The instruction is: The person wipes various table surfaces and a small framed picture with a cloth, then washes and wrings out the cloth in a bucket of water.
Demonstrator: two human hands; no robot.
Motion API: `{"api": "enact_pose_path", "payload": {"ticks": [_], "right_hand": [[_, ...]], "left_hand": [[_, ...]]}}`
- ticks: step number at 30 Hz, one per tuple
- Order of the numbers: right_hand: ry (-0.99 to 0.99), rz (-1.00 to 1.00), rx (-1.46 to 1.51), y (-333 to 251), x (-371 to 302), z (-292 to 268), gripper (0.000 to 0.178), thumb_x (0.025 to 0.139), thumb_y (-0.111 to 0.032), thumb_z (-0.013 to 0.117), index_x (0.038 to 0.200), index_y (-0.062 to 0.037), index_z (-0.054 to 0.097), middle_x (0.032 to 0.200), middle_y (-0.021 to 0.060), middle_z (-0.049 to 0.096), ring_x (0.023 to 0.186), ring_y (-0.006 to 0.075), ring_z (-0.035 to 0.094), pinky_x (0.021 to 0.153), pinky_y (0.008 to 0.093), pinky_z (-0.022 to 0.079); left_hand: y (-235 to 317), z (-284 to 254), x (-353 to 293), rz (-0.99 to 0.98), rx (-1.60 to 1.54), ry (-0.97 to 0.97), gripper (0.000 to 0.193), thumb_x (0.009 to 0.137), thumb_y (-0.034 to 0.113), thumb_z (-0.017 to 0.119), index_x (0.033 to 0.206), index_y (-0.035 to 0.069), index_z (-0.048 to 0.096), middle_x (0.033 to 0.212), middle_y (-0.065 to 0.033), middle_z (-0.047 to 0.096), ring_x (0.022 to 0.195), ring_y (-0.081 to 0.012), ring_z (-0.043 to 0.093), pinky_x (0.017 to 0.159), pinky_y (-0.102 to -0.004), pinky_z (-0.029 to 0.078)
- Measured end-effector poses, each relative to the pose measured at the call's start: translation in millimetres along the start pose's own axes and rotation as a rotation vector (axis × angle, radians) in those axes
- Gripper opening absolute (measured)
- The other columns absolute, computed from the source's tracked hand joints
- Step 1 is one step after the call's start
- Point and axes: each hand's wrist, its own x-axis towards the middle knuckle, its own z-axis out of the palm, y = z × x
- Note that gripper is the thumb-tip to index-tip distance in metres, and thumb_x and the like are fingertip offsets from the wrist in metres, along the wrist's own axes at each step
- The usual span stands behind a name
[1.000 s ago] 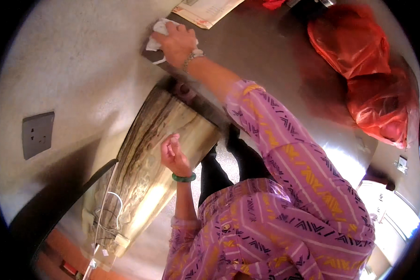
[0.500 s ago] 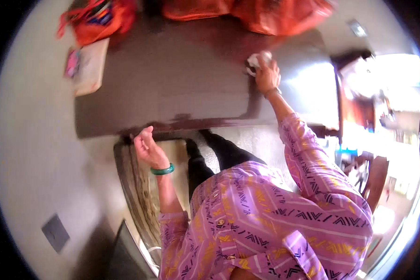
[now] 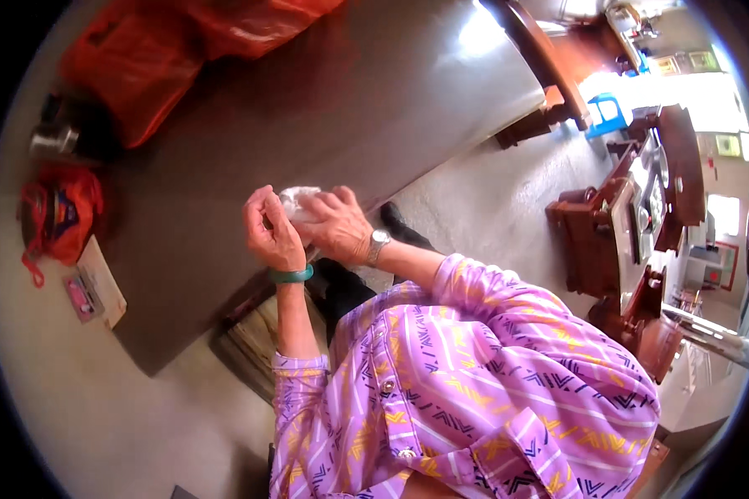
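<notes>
My right hand [image 3: 341,224], with a wristwatch, has its fingers bent over a crumpled white cloth [image 3: 298,200]. My left hand [image 3: 273,231], with a green bangle on the wrist, is right beside it, fingers curled inward close to the cloth. What lies inside the left fingers is hidden. Both hands are together above the near edge of a dark brown table [image 3: 225,158]. Its top is smooth and reflects light at the far right.
Red-orange plastic bags [image 3: 133,66] lie along the far left side, near a metal container [image 3: 54,140]. A red bag [image 3: 62,212] and a pale board [image 3: 101,279] sit at the left edge. Wooden furniture [image 3: 595,224] and a blue stool [image 3: 609,115] stand to the right.
My right hand has come from the far right of the tabletop to my left hand, bringing the white cloth. The view has turned toward the right.
</notes>
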Motion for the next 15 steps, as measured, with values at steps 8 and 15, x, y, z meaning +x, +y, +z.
{"api": "enact_pose_path", "payload": {"ticks": [8, 15], "right_hand": [[0.417, 0.272, -0.529, 235, -68, -125, 0.048, 0.069, -0.005, 0.054, 0.115, -0.0179, 0.058, 0.105, 0.0101, 0.057, 0.097, 0.0274, 0.054, 0.076, 0.0408, 0.04], [0.679, 0.56, -0.412, 360, -81, -165, 0.031, 0.076, -0.006, 0.053, 0.105, -0.0119, 0.063, 0.112, 0.0145, 0.056, 0.099, 0.0339, 0.053, 0.085, 0.0427, 0.045]], "left_hand": [[5, 106, -1, 0.053, 0.044, -0.073, 0.01, 0.088, 0.007, 0.054, 0.091, -0.001, 0.058, 0.099, -0.0113, 0.061, 0.086, -0.0181, 0.056, 0.074, -0.0281, 0.046], [21, 216, 10, -0.048, -0.083, -0.082, 0.021, 0.093, 0.016, 0.047, 0.104, -0.001, 0.055, 0.106, -0.0097, 0.058, 0.099, -0.0178, 0.052, 0.089, -0.0293, 0.04]]}}
